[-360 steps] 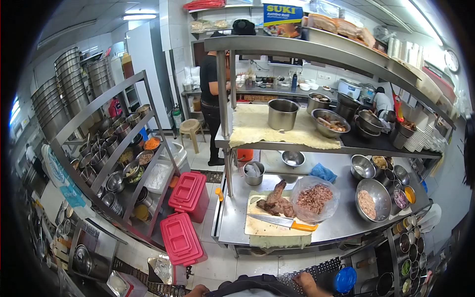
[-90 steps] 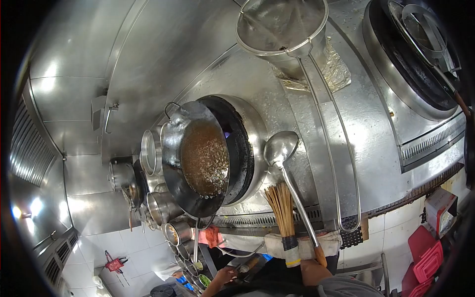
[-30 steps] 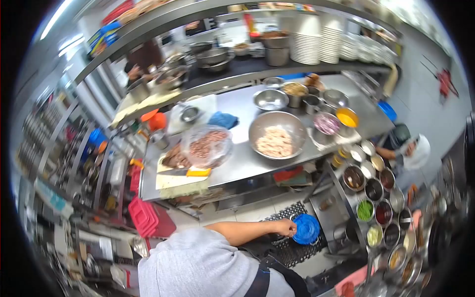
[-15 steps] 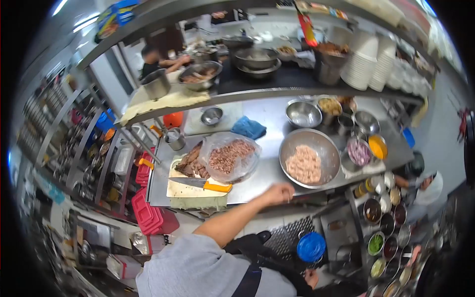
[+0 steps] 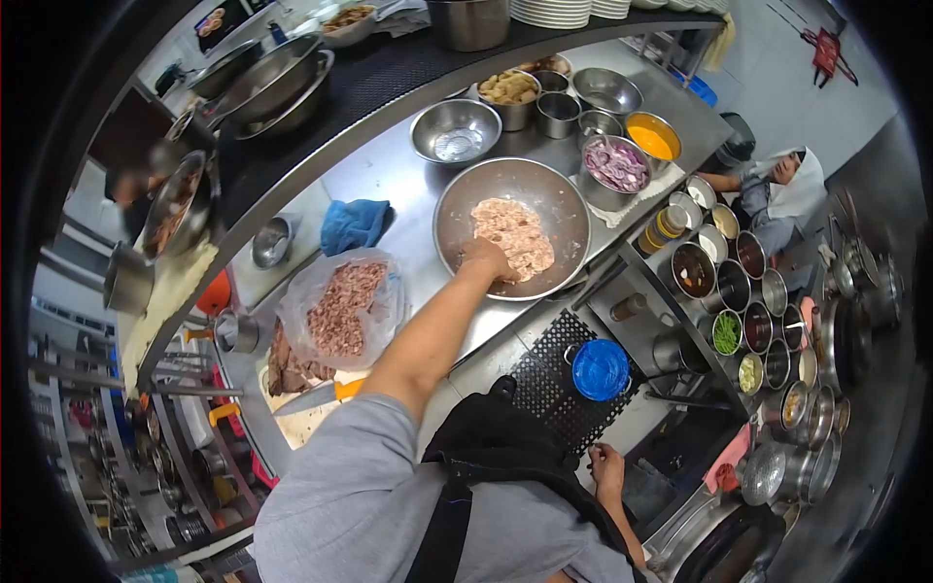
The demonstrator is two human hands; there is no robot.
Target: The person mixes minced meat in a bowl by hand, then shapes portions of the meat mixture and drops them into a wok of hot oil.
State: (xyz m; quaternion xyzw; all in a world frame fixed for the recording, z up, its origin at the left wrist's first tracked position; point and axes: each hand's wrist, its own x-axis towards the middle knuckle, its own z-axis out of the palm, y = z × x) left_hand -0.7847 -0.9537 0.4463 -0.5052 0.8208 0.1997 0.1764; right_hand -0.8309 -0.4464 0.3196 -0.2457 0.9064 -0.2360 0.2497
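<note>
My left hand (image 5: 489,260) reaches into a large steel bowl (image 5: 452,214), its curled fingers on the pale minced meat (image 5: 520,233). The fingertips are partly hidden in the meat. Low on the right, away from the counter, my right hand (image 5: 607,471) hangs beside my body with its fingers curled in; nothing shows in it. Left of the bowl, a clear plastic bag (image 5: 387,296) holds darker chopped meat (image 5: 345,306). Behind my left arm, a knife with a yellow handle (image 5: 348,390) lies by dark meat slices (image 5: 292,367) on a cutting board (image 5: 299,428).
A blue cloth (image 5: 352,225) and a smaller steel bowl (image 5: 455,131) sit on the counter. Behind the large bowl stand red onions (image 5: 616,163) and an orange liquid (image 5: 653,136) in containers. A blue bucket (image 5: 601,369) stands on the floor. Another person (image 5: 777,199) is at right.
My left hand has moved from the counter's front edge into the bowl and onto the minced meat. The view has turned to the right and closer to the bowl.
</note>
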